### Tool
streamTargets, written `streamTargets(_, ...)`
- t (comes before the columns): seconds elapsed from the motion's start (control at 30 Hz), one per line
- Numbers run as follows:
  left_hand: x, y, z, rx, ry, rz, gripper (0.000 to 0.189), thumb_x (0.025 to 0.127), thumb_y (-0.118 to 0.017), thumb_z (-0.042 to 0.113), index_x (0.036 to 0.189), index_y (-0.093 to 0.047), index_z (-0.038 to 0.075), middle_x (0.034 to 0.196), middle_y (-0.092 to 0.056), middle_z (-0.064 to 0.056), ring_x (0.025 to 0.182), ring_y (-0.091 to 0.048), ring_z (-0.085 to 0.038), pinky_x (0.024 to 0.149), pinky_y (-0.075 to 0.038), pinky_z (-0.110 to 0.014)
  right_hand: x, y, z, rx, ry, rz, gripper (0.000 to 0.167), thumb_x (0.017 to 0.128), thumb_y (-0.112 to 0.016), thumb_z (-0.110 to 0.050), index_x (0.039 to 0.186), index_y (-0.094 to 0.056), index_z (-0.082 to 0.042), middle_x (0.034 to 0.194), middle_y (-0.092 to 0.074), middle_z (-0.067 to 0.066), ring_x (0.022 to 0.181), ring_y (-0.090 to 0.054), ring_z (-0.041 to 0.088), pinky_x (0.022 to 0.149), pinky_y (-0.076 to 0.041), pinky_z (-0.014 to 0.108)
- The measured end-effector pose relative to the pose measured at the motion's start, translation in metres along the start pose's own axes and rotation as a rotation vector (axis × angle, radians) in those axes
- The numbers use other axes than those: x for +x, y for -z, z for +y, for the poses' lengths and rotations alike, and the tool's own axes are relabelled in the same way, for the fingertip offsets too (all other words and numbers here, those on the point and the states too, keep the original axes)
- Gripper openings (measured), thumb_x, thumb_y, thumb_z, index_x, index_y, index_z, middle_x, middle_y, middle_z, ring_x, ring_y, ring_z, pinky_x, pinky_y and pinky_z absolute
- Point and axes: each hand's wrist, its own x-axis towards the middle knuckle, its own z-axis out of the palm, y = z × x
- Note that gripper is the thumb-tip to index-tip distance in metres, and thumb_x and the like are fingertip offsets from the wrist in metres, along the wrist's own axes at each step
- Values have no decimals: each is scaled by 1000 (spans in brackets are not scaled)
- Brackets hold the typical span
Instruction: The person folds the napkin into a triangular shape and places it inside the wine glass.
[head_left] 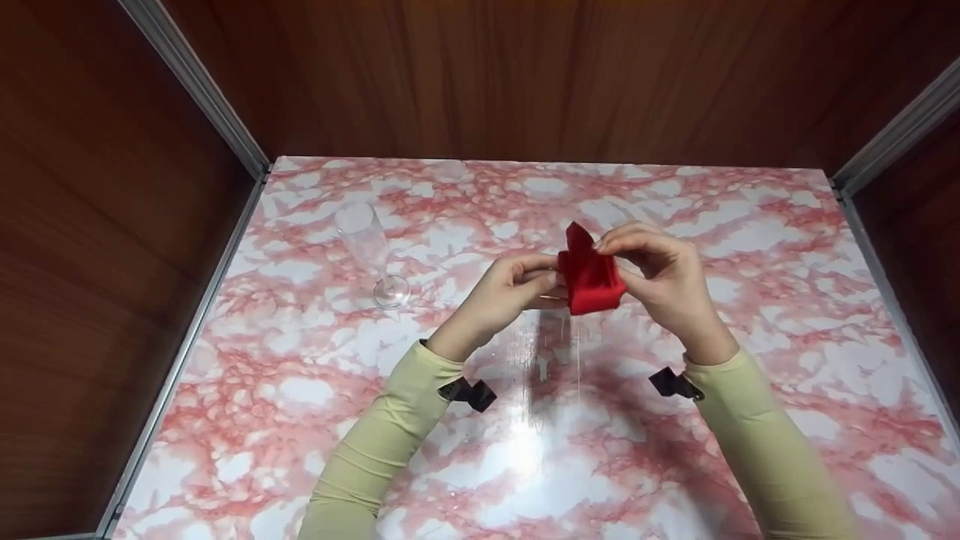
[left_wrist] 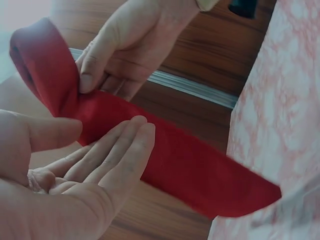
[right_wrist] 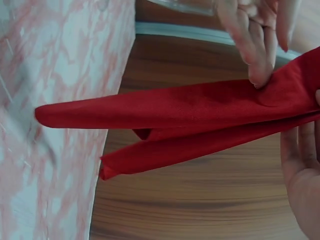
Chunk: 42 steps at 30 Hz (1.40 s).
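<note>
A folded red cloth napkin (head_left: 594,294) is held up over the table, its upper end bent over. My right hand (head_left: 667,276) pinches it near the fold, thumb on one side and fingers behind. From the other side my left hand (head_left: 510,291) touches the napkin with nearly straight fingers, the thumb standing off beside it. In the left wrist view the napkin (left_wrist: 190,162) slants down as a long flat band with a loop at its top. Two folded layers of the napkin (right_wrist: 175,107) hang apart at the lower end in the right wrist view.
A clear champagne flute (head_left: 369,247) stands on the table to the left of the hands. The tabletop (head_left: 300,390) has a red and white marbled pattern. Brown wood panels (head_left: 525,82) with metal strips close in the back and both sides.
</note>
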Motion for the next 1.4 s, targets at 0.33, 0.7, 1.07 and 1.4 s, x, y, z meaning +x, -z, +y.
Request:
streamTargets(0.33,3,-1,2,-112,122,134,30,101,-48,15,111,-61,-9,84,-67,-8,77,-66,-19,78,-55,-38,-3,-3,1,-29,-21,-88,23,74,-62,28,91,-66,14,97,-62,25,98,-58,29,91,-48,33)
streamTargets(0.7,7,2,-10,-123,107,126,23,91,-64,9,104,-65,-10,81,-69,-8,66,-65,-17,69,-56,-35,-3,-13,-10,-71,-18,-187,22,74,-60,29,87,-66,12,95,-62,25,97,-59,27,93,-46,33)
streamTargets(1.07,8,4,-13,-111,108,154,28,88,-65,2,113,-61,-11,96,-69,-14,78,-68,-20,76,-56,-40,-7,-14,-2,-59,-46,-130,21,75,-60,29,92,-59,17,97,-62,27,102,-57,28,98,-41,35)
streamTargets(1.4,14,5,-11,-94,81,172,32,88,-67,2,118,-60,-8,97,-69,-16,82,-68,-21,77,-55,-41,-2,-13,-1,-122,-70,-89,20,76,-62,26,93,-60,17,98,-63,25,102,-57,26,99,-38,34)
